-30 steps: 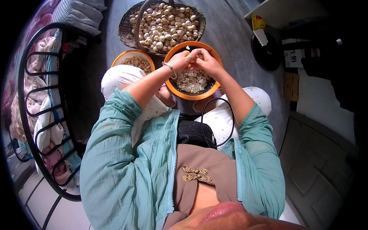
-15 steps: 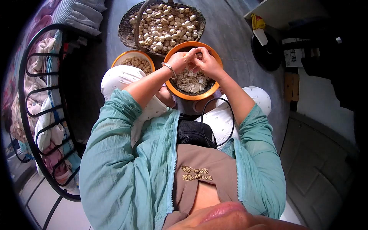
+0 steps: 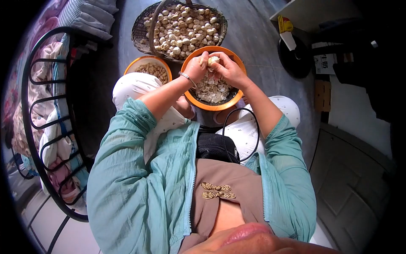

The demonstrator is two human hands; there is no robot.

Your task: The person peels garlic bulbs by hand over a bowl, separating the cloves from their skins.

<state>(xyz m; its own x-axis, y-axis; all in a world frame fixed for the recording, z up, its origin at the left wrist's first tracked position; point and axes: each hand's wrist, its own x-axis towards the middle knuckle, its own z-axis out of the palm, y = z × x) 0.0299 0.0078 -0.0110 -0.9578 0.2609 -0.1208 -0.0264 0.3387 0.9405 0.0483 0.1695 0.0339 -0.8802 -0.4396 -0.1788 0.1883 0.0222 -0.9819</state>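
Observation:
A pale garlic bulb [image 3: 213,61] shows between my two hands, over the orange-rimmed bowl [image 3: 235,100]. My left hand [image 3: 197,68], with a bracelet at the wrist, pinches the bulb from the left. From the other side, my right hand [image 3: 229,70] curls its fingers round it. Papery garlic skins [image 3: 213,89] fill the bowl below. Left of it, a smaller orange-rimmed bowl [image 3: 131,66] holds loose garlic cloves [image 3: 153,71]. Some fingertips are hidden behind the bulb and the other fingers.
A wicker basket [image 3: 138,36] heaped with garlic bulbs [image 3: 186,29] stands just beyond the bowls. To the left is a black metal rack [image 3: 26,84] with cloth behind it. A black round base [image 3: 292,59] sits on the grey floor at right. A dark cable loops over my lap.
My hands have parted slightly and turned, so the garlic bulb between them now shows plainly; before, the fingers covered it. The bowls and basket stay in place.

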